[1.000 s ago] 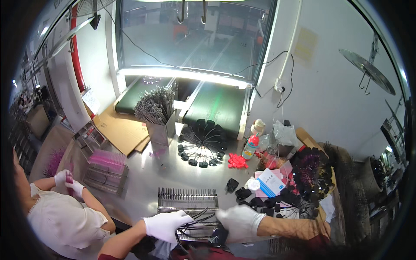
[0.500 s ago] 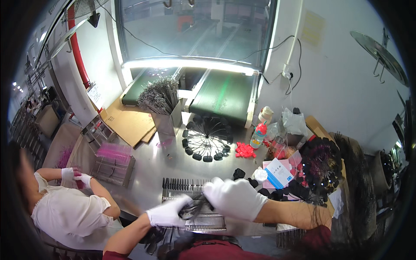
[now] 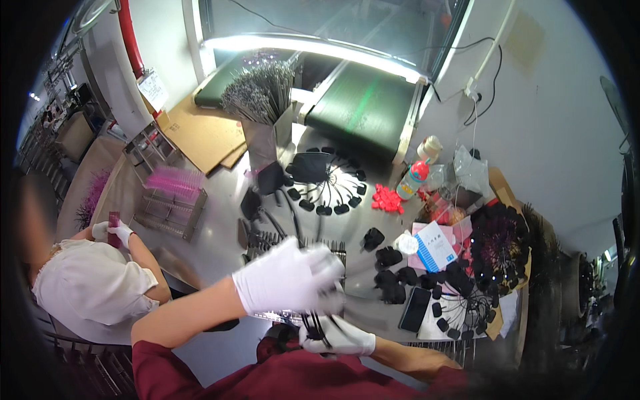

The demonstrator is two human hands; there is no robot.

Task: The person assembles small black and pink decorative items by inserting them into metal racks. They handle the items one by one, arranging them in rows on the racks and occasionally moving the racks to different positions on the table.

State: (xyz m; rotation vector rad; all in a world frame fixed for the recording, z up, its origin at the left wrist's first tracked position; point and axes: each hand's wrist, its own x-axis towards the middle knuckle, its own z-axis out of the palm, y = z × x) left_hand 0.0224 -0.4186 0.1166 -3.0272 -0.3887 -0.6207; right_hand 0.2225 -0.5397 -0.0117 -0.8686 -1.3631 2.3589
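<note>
Pointing away from the body, black paddle-headed stems [image 3: 270,179] extend lengthwise beyond the nearer left hand [image 3: 285,277], its blurred grip unclear, while the lower right hand [image 3: 343,337] closes around seemingly their near ends.

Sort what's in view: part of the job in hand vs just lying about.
Likely in the job:
- black-headed stems at the gloved left hand and right hand
- toothed metal rack by the hands

Apparently lying about:
- dark phone
- red-capped bottle
- white-and-blue packet
- cardboard sheets
</note>
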